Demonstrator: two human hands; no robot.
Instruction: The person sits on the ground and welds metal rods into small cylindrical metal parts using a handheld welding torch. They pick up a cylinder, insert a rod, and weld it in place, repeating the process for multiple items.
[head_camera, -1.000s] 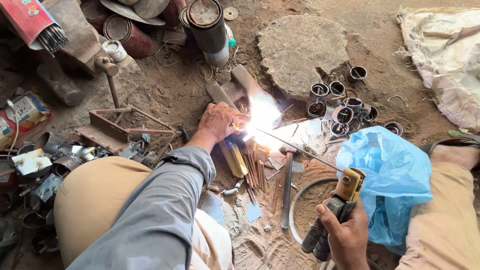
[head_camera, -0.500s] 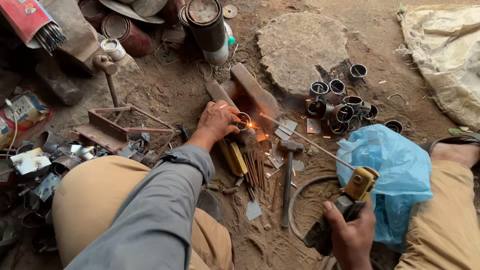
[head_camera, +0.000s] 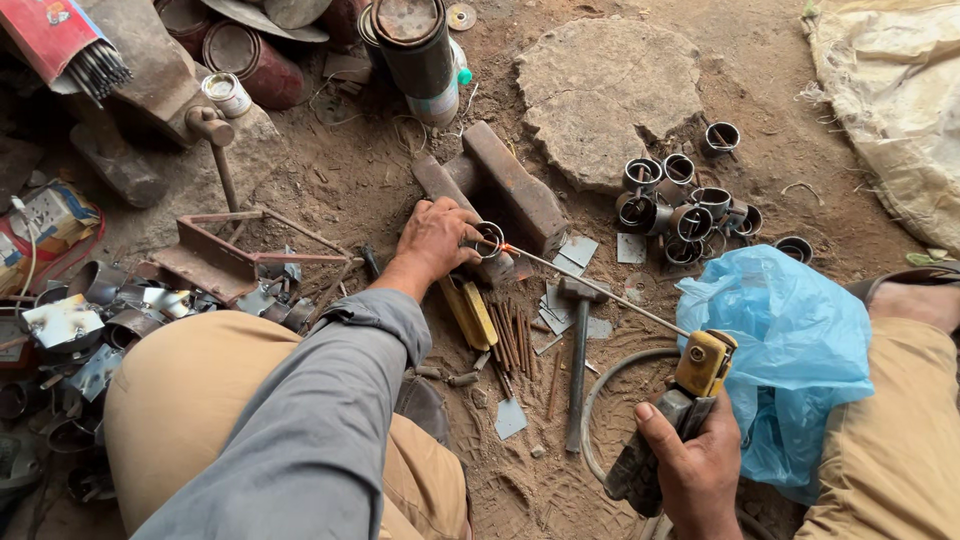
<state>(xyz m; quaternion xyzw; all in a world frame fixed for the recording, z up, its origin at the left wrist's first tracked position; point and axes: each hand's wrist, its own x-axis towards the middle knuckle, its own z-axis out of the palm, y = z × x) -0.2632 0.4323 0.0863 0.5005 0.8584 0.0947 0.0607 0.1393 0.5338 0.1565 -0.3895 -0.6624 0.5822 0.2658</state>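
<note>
Two hands engaged: left hand (head_camera: 435, 240) fingers pinch a small metal ring (head_camera: 488, 239) against the steel block (head_camera: 512, 186) on the dirt floor. Right hand (head_camera: 692, 470) grips the yellow electrode holder (head_camera: 703, 362), welding rod (head_camera: 590, 283) tip touching the ring. Judged a tack-welding step between arcs; next demands a steady ring and rod.

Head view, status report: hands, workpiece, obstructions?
Left hand steadies metal ring. Right hand grips electrode holder, rod tip at ring. Hammer lies between.

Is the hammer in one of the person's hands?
No, the hammer lies on the dirt between them; the left hand holds a metal ring and the right hand a welding holder.
</note>
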